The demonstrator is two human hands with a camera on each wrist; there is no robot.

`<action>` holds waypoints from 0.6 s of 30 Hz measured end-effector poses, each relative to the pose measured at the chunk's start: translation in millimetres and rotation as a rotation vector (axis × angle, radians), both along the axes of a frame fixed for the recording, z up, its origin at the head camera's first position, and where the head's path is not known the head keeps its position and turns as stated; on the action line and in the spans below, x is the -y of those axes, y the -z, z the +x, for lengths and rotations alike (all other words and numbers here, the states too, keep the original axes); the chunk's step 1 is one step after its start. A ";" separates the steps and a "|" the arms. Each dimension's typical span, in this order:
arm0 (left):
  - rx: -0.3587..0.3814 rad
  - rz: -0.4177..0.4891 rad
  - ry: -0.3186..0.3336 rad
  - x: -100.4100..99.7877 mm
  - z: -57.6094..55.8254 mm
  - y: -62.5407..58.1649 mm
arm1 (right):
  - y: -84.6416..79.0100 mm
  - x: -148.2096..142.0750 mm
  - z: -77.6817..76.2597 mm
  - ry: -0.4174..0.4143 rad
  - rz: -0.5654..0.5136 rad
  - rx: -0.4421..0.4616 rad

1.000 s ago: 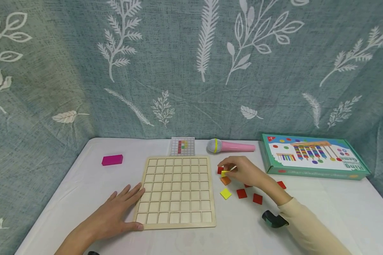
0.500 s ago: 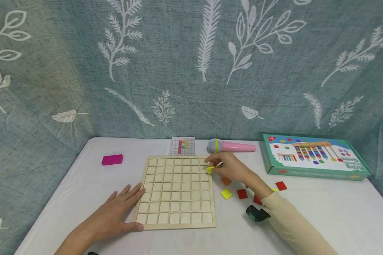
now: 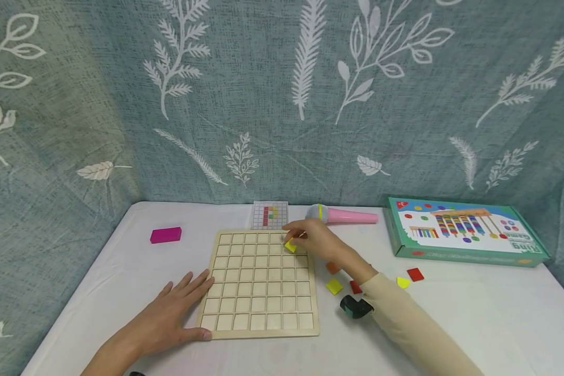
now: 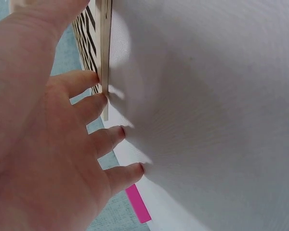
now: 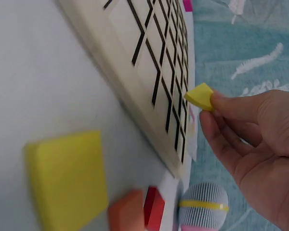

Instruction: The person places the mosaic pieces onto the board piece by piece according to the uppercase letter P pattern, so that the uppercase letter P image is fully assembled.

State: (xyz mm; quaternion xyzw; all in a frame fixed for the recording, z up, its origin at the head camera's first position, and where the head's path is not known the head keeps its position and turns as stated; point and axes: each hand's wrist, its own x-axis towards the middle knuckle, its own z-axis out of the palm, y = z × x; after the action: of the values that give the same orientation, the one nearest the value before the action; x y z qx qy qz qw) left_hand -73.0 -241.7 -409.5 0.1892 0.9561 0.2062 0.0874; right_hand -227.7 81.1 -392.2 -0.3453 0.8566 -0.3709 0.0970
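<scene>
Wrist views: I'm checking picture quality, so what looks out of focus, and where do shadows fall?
Right wrist view: the loose yellow tile close to the camera looks blurred at its edges, while the pinched tile in the right hand looks crisper; left wrist view: soft-edged shadows spread from the fingertips of the left hand across the white table.

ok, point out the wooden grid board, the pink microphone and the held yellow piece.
Wooden grid board [image 3: 259,289]: head view, on a bare cell near its middle.
Pink microphone [image 3: 345,216]: head view, on the handle.
Held yellow piece [image 5: 200,96]: right wrist view, on its exposed flat face.
</scene>
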 end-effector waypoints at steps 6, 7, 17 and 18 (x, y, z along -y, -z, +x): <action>-0.008 0.003 0.000 0.5 0.3 0.8 | 1.3 19.8 -5.2 -0.034 0.015 -0.006; -0.005 0.006 -0.002 0.5 0.5 0.8 | 1.4 22.6 -5.8 -0.034 0.015 -0.005; 0.010 0.001 -0.007 -0.5 1.1 0.9 | 5.5 38.6 -9.8 -0.033 0.002 0.000; 0.011 0.002 -0.007 -0.4 1.1 1.1 | 6.5 39.4 -9.8 -0.031 -0.003 0.004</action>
State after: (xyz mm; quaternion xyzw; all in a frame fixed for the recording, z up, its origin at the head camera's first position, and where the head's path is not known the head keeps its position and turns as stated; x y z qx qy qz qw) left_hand -71.9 -241.3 -410.6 0.1846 0.9561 0.2083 0.0917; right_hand -237.4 41.7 -398.7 -0.3579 0.8505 -0.3712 0.1040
